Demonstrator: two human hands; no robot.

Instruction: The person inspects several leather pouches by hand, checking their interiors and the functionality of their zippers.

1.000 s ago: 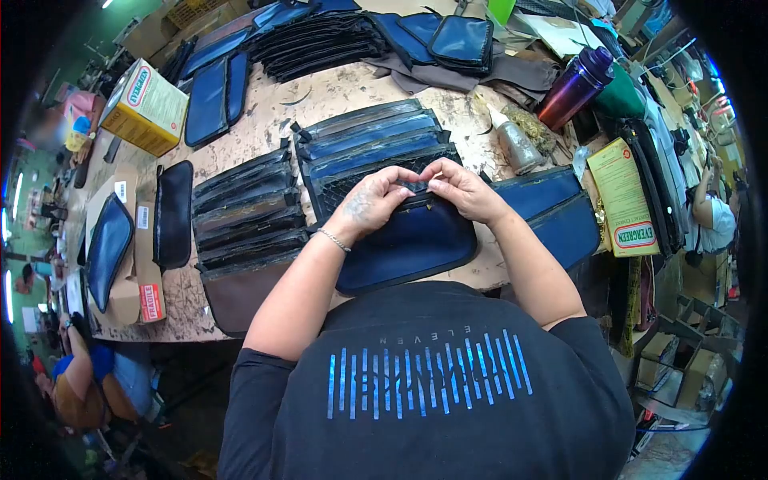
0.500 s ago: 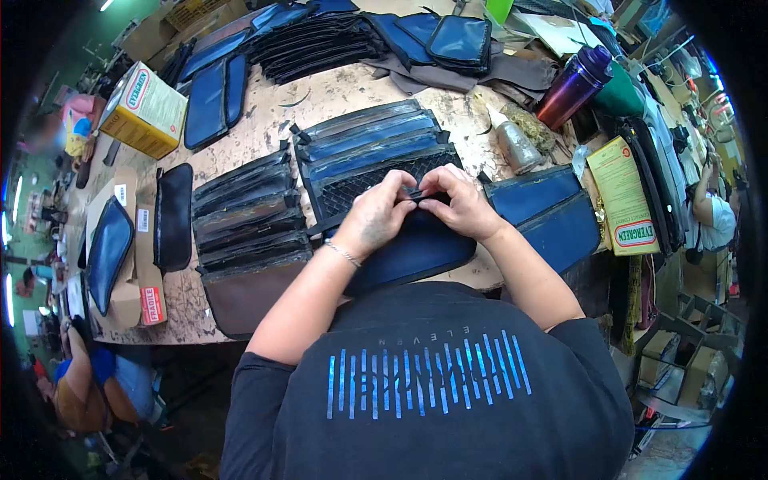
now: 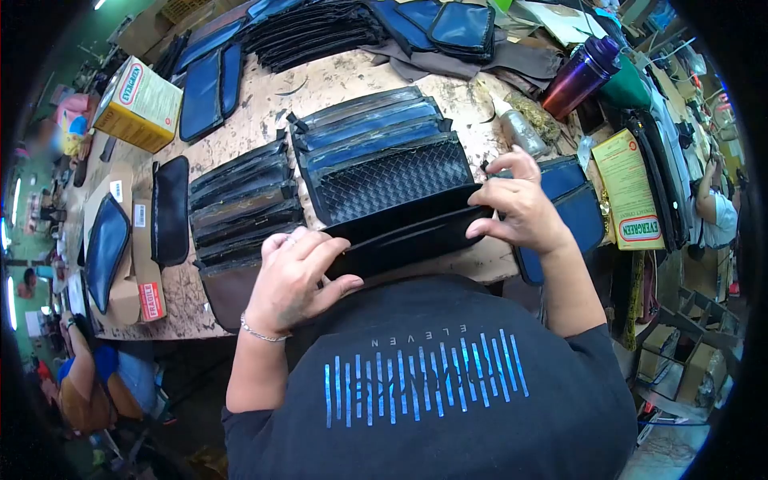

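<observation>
A black folded panel (image 3: 408, 232) is held up at the table's front edge, its long edge lifted. My left hand (image 3: 300, 276) pinches its left end between thumb and fingers. At the right end, my right hand (image 3: 520, 204) grips the panel the same way. Just behind it lies a black woven-pattern piece (image 3: 392, 180), overlapped by a row of blue strips (image 3: 372, 128) with dark, rough edges. To the left rests another stack of dark layered strips (image 3: 244, 204). Blue panels (image 3: 572, 200) lie beside my right hand, partly covered by it.
A yellow-and-white can (image 3: 140, 108) stands back left, with a cardboard box (image 3: 140, 264) nearer. Piled dark pieces (image 3: 312, 36) line the back. Right are a purple bottle (image 3: 582, 76), a glue bottle (image 3: 522, 132) and another can (image 3: 630, 192). Other people are at both sides.
My hands have moved apart from the middle, left hand toward the left and right hand toward the right. The front panel is now raised and folded, and the woven-pattern piece shows more fully.
</observation>
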